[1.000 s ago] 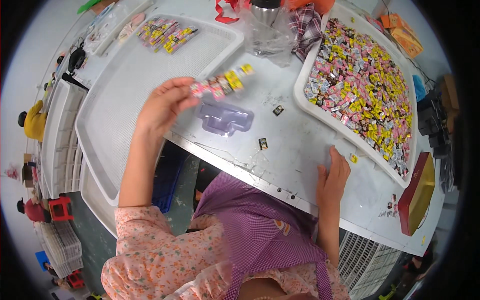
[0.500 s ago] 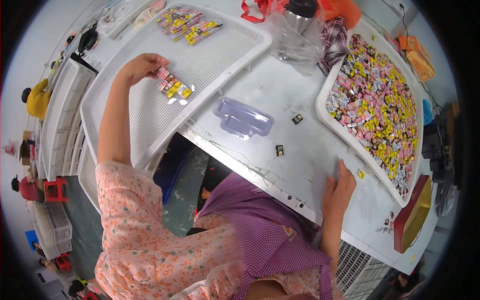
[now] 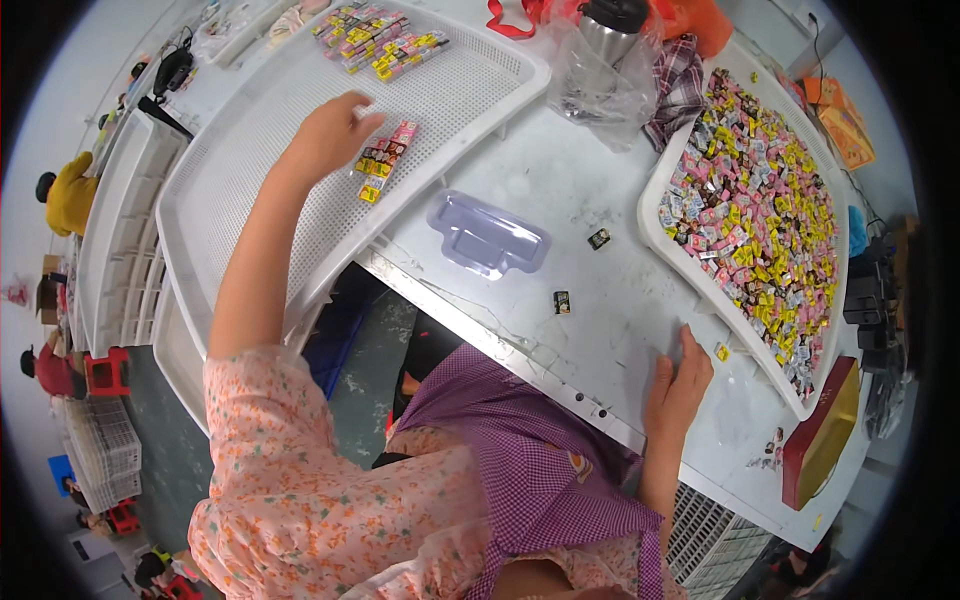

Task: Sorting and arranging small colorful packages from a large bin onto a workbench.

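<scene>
One slanting packet strip (image 3: pixel 384 163) is flanked leftward by the half-curled, seemingly empty left hand (image 3: pixel 335 132), the farther right hand (image 3: pixel 681 392) spread

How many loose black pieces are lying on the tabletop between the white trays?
2: one black piece right of the clear plastic tray, and a second black piece off its lower right. Any under the right hand would be hidden.

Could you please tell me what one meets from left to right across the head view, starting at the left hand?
Left hand, cluster of small packets, clear plastic tray, nearer black packet, farther black packet, right hand, small yellow packet, red and gold box.
</scene>
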A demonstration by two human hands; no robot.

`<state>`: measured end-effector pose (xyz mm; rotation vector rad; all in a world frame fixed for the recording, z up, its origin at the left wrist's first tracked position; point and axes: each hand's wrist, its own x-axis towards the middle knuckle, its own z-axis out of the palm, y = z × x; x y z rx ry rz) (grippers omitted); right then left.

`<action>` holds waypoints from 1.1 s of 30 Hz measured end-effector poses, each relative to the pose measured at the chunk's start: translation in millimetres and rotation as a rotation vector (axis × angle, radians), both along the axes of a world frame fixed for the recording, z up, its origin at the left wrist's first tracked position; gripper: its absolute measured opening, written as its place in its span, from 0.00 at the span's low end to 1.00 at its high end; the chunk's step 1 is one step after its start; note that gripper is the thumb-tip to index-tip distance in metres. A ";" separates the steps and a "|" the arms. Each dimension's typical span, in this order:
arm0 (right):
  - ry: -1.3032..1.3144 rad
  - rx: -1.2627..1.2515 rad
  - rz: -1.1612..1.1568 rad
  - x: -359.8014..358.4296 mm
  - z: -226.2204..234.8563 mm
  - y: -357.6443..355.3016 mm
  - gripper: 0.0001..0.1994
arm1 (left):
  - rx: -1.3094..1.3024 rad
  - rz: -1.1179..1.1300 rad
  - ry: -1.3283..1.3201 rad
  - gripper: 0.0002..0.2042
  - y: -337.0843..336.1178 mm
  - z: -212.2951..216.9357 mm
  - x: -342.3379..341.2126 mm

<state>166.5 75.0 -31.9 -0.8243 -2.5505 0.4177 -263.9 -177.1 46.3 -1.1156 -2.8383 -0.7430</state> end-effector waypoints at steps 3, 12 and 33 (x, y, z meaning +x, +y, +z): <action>0.022 0.023 0.014 1.1 0.8 1.1 0.21 | -0.043 0.343 -0.267 0.22 -31.0 -1.7 22.8; 0.016 -0.009 0.016 -0.3 3.1 0.7 0.24 | 0.073 0.401 -0.634 0.13 -33.6 -21.0 10.4; -0.031 0.003 0.035 -0.8 4.2 1.6 0.24 | 0.285 0.274 -0.815 0.10 -3.9 -12.8 -36.1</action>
